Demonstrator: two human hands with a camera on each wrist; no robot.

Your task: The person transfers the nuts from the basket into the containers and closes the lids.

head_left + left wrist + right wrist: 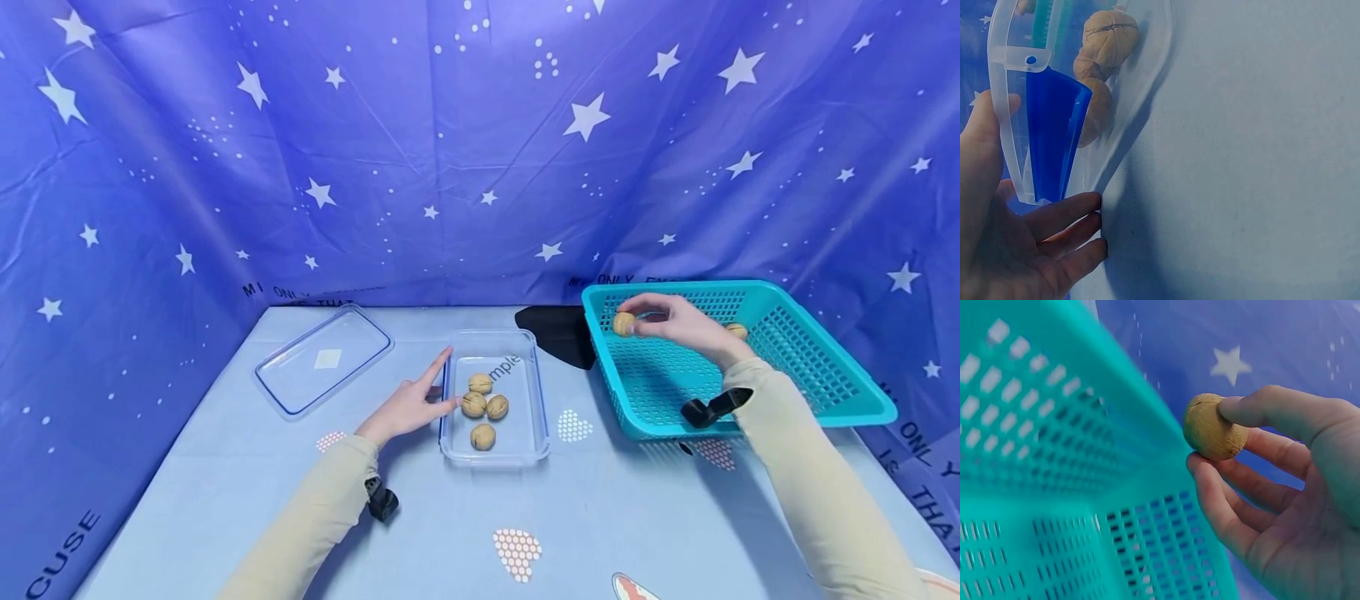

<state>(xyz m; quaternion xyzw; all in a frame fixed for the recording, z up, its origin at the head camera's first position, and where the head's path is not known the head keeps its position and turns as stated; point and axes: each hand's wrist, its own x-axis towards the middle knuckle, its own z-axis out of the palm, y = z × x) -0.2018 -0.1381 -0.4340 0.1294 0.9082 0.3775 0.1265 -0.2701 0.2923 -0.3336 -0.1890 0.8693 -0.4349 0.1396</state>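
My right hand [678, 323] pinches a walnut [1215, 428] between thumb and fingertips, above the back left part of a teal plastic basket [832, 367]. Another walnut [737, 331] lies in the basket, partly behind that hand. At the left side of a clear rectangular food container [528, 442], my left hand [408, 407] holds the wall, thumb over the rim and other fingers along the outside. Several walnuts [483, 437] sit inside the container. In the left wrist view, a blue-lined clip flap [1054, 131] hangs on the container's side beside the fingers.
A clear lid [348, 379] with a blue seal and a white label lies at the back left of the table. The light blue tablecloth [450, 533] carries printed hearts. Purple star-patterned curtains [450, 150] enclose the back and both sides.
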